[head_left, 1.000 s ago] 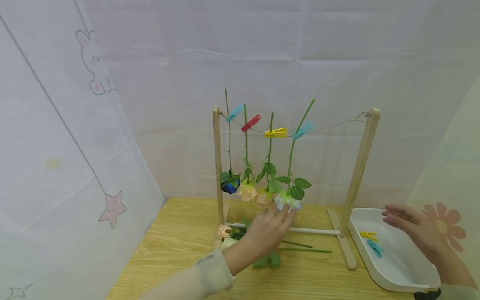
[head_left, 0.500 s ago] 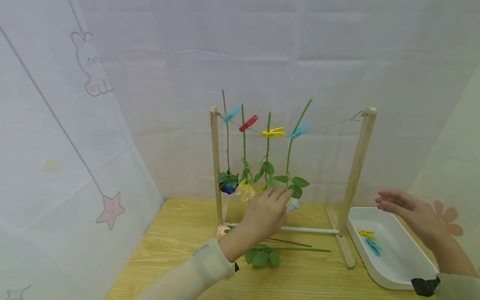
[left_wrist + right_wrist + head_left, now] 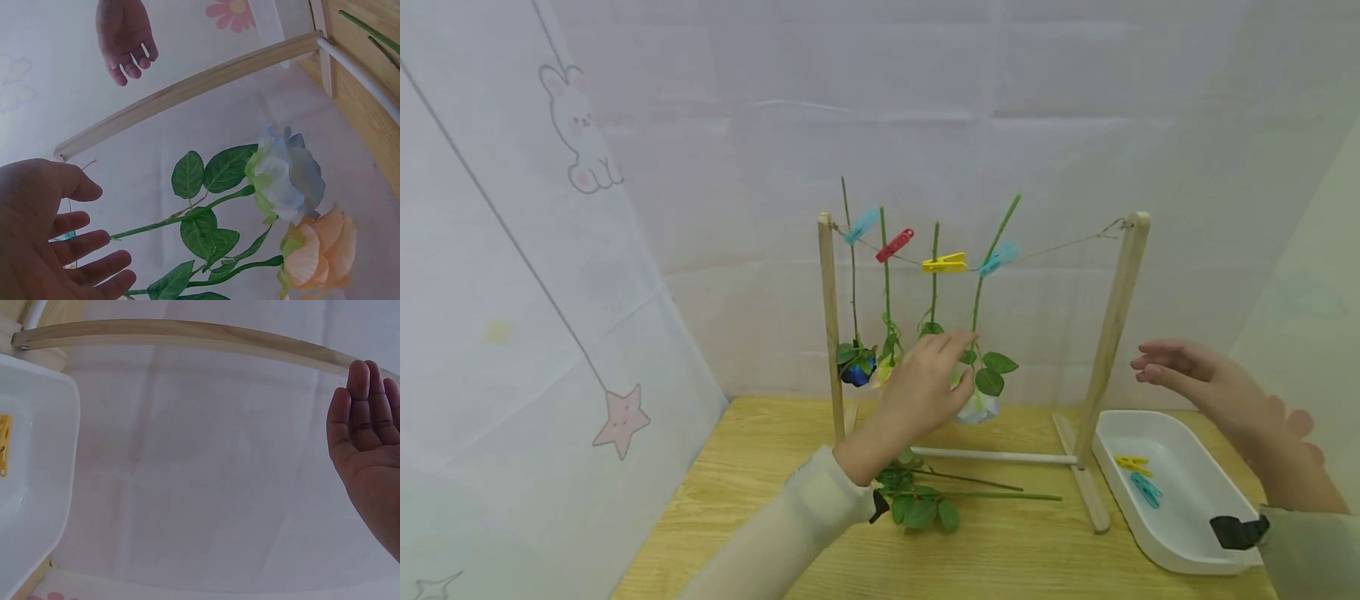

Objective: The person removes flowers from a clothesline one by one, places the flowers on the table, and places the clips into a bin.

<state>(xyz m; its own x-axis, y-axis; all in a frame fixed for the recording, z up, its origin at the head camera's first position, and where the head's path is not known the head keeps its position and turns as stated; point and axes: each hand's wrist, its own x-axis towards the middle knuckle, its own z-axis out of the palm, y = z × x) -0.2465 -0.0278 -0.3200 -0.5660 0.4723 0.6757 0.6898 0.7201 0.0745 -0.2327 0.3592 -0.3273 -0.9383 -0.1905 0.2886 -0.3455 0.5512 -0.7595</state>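
My left grip is released, its fingers loose and a little spread, in front of the flowers that hang head-down from the line. Its fingertips are beside the stem of the pale blue rose — whether they brush it I cannot tell. That rose is last on the right of the row, clipped by the right blue peg. Next to it the peach rose hangs from the yellow peg. The red peg clips a stem whose bloom my left grip partly covers, and the left blue peg clips the dark blue rose, close to the left post. My right grip is released too — fingers together and slightly bent, raised near the right post. In the white tray lie a loose yellow peg and a loose blue peg, near each other. The tray sits on the surface, just beside the right foot of the rack. Loose stems with leaves lie on the surface, in front of the white bar.
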